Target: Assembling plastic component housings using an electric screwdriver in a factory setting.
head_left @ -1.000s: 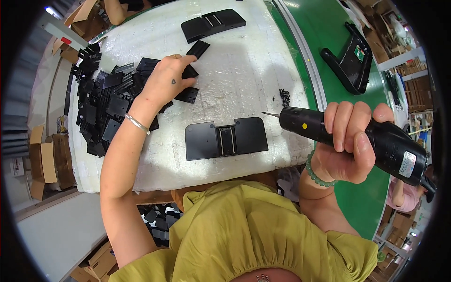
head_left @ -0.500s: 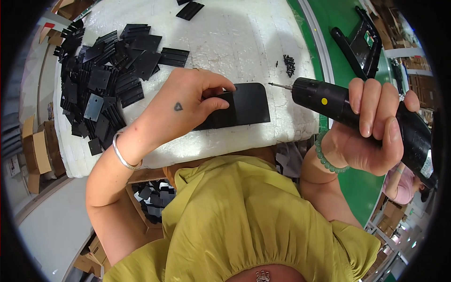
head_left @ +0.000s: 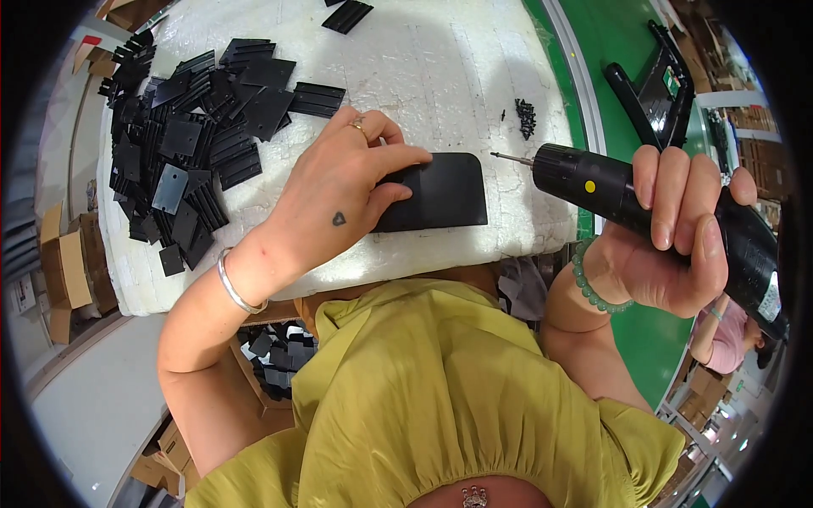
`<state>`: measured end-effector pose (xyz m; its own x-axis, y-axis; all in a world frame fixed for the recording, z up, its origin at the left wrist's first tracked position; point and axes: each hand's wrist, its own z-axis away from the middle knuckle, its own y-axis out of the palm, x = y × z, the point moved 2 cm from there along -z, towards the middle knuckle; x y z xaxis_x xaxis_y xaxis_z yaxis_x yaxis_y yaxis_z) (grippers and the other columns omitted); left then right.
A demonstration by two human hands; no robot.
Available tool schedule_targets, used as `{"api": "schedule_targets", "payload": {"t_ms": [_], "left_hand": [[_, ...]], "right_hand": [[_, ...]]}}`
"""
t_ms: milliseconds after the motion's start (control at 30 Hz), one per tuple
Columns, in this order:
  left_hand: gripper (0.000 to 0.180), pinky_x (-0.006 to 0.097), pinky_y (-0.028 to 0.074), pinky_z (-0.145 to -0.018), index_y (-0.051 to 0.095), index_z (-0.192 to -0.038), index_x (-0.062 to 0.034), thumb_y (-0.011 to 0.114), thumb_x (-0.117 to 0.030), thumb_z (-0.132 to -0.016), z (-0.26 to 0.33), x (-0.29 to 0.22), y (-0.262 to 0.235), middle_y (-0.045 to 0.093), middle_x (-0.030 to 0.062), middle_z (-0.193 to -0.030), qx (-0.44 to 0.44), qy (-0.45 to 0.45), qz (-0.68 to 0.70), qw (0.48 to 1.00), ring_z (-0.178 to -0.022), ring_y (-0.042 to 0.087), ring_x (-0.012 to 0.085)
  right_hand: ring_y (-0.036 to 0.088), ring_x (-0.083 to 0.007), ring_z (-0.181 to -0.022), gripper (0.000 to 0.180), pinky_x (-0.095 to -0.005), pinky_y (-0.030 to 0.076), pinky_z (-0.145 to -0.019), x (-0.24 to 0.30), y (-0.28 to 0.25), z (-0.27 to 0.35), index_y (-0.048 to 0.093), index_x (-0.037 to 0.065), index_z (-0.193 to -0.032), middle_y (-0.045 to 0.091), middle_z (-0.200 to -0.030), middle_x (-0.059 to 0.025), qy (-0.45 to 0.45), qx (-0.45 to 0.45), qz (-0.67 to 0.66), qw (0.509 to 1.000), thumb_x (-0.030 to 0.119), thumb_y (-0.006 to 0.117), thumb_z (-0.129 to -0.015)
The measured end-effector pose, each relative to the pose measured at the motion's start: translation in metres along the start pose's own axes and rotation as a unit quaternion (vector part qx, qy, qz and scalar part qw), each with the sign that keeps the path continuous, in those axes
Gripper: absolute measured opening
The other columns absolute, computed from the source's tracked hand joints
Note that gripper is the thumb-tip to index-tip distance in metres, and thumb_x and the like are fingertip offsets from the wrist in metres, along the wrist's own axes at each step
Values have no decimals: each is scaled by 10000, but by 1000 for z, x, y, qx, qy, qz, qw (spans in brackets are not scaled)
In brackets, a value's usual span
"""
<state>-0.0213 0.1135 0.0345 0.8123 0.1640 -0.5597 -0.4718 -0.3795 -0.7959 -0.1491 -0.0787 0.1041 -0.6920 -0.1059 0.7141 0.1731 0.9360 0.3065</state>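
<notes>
On the rough white foam table [head_left: 474,76], I see my left hand [head_left: 339,207] lying flat on a smooth black plastic plate with rounded corners [head_left: 445,190]. A second ago that hand was far up by the pile, and the plate lay alone and showed ribs in its middle; now it shows a plain face. The fingers are spread and press down on the plate's left half, not curled around it. The plate sits near the front edge of the table, just in front of me.

My right hand [head_left: 669,237] is clenched tight around a thick black electric screwdriver with a yellow dot [head_left: 644,199]. Its thin metal tip points left, just beside the plate's right edge but not touching it. It pointed the same way before.

A big heap of flat black ribbed plastic pieces [head_left: 190,127] lies on the left of the table. A small pile of tiny dark screws [head_left: 526,117] sits above the tool's tip.
</notes>
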Motion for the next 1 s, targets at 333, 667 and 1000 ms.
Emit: {"api": "schedule_targets", "payload": {"t_ms": [333, 667, 1000], "left_hand": [[397, 349, 417, -633, 559, -1026, -64, 732, -243, -718, 5, 11, 3, 574, 124, -788, 103, -158, 67, 980, -701, 511, 271], [388, 383, 425, -718, 551, -998, -90, 711, -310, -722, 13, 14, 13, 584, 114, -772, 141, -251, 168, 943, -831, 561, 289], [378, 391, 432, -801, 551, -1003, -81, 689, -314, -739, 18, 13, 15, 607, 127, -904, 95, -232, 122, 960, -951, 555, 297]], "right_hand": [[382, -48, -516, 378, -227, 331, -581, -13, 30, 1, 423, 98, -1141, 414, -615, 71, 48, 79, -45, 995, 95, 529, -778], [400, -84, -512, 338, -258, 357, -548, -37, 70, 0, 390, 99, -1086, 416, -623, 18, 109, 89, 27, 990, 68, 518, -774], [383, -107, -492, 285, -261, 351, -508, -49, 93, -3, 371, 90, -950, 435, -613, -13, 148, 113, 87, 979, 22, 535, -727]]}}
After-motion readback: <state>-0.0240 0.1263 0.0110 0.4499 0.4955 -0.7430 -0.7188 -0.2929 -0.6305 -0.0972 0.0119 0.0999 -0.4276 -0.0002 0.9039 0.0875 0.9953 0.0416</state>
